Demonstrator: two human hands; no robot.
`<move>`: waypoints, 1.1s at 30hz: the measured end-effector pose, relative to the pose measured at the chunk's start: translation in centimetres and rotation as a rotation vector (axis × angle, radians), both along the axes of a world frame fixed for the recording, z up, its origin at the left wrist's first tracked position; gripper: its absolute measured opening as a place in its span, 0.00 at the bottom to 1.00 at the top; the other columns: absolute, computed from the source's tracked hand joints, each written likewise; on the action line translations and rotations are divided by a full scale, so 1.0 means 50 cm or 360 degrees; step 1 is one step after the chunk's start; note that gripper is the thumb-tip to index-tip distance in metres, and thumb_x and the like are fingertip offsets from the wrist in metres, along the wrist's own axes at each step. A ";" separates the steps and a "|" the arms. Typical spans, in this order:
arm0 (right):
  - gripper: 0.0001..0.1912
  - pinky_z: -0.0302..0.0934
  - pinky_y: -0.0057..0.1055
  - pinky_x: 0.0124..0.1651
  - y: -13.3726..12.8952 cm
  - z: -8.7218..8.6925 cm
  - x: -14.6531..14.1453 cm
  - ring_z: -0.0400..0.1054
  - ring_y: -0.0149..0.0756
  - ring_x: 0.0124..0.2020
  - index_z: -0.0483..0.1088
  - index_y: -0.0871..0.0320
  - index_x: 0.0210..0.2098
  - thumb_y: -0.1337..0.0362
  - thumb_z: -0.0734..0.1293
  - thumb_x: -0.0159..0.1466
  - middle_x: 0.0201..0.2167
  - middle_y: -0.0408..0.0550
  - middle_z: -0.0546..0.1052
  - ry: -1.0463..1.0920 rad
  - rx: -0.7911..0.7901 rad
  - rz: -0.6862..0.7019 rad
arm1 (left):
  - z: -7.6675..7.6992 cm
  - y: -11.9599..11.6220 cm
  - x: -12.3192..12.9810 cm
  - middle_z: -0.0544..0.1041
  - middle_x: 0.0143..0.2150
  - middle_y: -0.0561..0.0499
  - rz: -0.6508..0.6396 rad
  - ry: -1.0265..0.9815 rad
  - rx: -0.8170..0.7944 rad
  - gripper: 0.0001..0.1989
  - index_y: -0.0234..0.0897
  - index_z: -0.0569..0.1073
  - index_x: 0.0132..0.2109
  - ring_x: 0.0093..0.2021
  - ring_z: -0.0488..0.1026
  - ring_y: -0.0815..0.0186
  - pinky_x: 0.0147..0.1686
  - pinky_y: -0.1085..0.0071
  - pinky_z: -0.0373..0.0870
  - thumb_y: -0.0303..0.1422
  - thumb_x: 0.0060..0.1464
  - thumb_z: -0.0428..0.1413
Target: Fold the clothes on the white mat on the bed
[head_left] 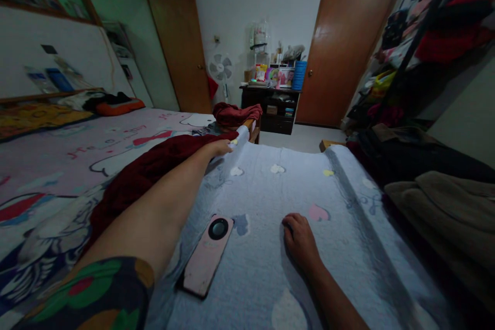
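Observation:
A light blue blanket (266, 191) with heart shapes lies spread out before me. My left hand (221, 148) reaches far forward to its upper left edge, next to dark red cloth (154, 162); its fingers are small and partly hidden, so their grip is unclear. Resting on the blanket right of centre is my right hand (298, 234), its fingers curled down against the fabric; whether they pinch any of it does not show. Between my two arms a pink phone (209, 255) with a round black camera ring lies face down on the blanket.
A bed with a pink patterned sheet (116, 136) is at the left. Folded dark and brown clothes (444, 206) line the right side. Farther back stand a white fan (220, 68), a dark cabinet (266, 108) with items on top, and wooden doors (332, 56).

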State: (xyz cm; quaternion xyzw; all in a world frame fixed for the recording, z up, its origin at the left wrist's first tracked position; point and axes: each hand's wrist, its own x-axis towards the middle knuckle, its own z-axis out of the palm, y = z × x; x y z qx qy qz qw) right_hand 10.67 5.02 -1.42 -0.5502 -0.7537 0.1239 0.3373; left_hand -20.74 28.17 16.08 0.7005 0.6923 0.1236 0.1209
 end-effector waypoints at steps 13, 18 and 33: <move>0.12 0.57 0.37 0.53 0.000 0.005 0.000 0.65 0.42 0.47 0.73 0.59 0.38 0.72 0.59 0.60 0.41 0.53 0.74 -0.0081 -0.0024 -0.0001 | 0.002 -0.320 -0.085 0.74 0.54 0.35 -0.0114 0.0754 -0.0184 0.19 0.39 0.73 0.51 0.52 0.71 0.43 0.50 0.44 0.62 0.41 0.57 0.50; 0.14 0.60 0.37 0.53 0.000 0.027 0.017 0.68 0.41 0.46 0.74 0.59 0.41 0.69 0.59 0.59 0.42 0.53 0.76 0.0038 -0.0170 0.0027 | -0.008 -0.422 -0.146 0.73 0.55 0.37 -0.0248 0.1031 -0.0088 0.19 0.40 0.70 0.56 0.53 0.69 0.47 0.50 0.47 0.61 0.33 0.62 0.42; 0.22 0.52 0.48 0.59 -0.147 0.333 0.345 0.58 0.55 0.59 0.66 0.65 0.53 0.61 0.62 0.62 0.56 0.65 0.68 -0.0988 0.0388 -0.1133 | -0.036 -0.460 0.290 0.70 0.59 0.41 -0.0935 0.0446 0.0360 0.25 0.37 0.66 0.60 0.59 0.65 0.55 0.57 0.58 0.59 0.27 0.54 0.50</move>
